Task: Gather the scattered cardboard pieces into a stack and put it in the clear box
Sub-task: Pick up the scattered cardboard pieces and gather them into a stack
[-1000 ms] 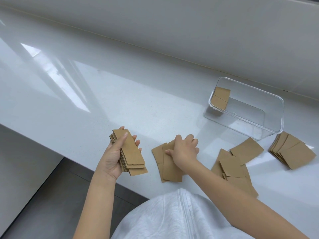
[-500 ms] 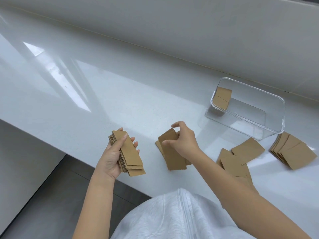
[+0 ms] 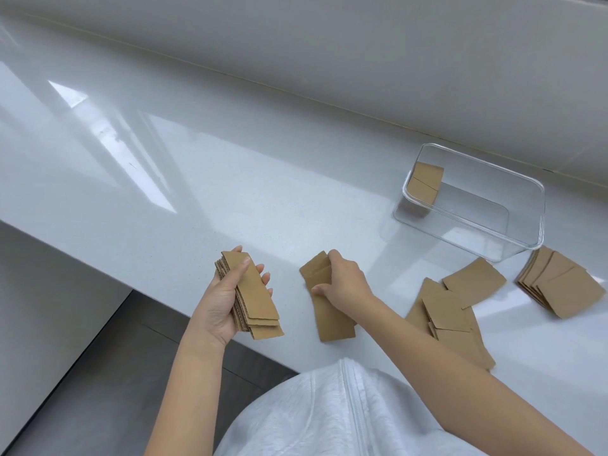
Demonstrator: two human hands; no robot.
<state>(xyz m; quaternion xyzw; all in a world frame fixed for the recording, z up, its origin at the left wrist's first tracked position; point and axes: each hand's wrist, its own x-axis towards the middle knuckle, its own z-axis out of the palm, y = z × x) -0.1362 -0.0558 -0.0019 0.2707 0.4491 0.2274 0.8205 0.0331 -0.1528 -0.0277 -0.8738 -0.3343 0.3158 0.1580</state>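
Note:
My left hand [image 3: 223, 301] holds a thick stack of brown cardboard strips [image 3: 255, 297] just above the counter's front edge, thumb on top. To its right my right hand [image 3: 345, 284] grips a few cardboard pieces [image 3: 330, 319], pinched between thumb and fingers, resting on the counter. More pieces lie scattered beside my right forearm [image 3: 447, 314], one lies apart [image 3: 473, 281], and a fanned pile [image 3: 562, 284] sits at the far right. The clear box [image 3: 513, 225] stands behind them with a couple of cardboard pieces [image 3: 424, 185] leaning at its left end.
A glossy white counter [image 3: 197, 179] runs diagonally, with a pale wall [image 3: 362, 60] behind it. Its front edge drops to a grey tiled floor [image 3: 108, 373] at the lower left. My white zipped top [image 3: 329, 413] fills the bottom centre.
My right hand gathered the loose pieces in front of me, lifted them up off the counter, then set them down again squared together. The left hand kept its stack still.

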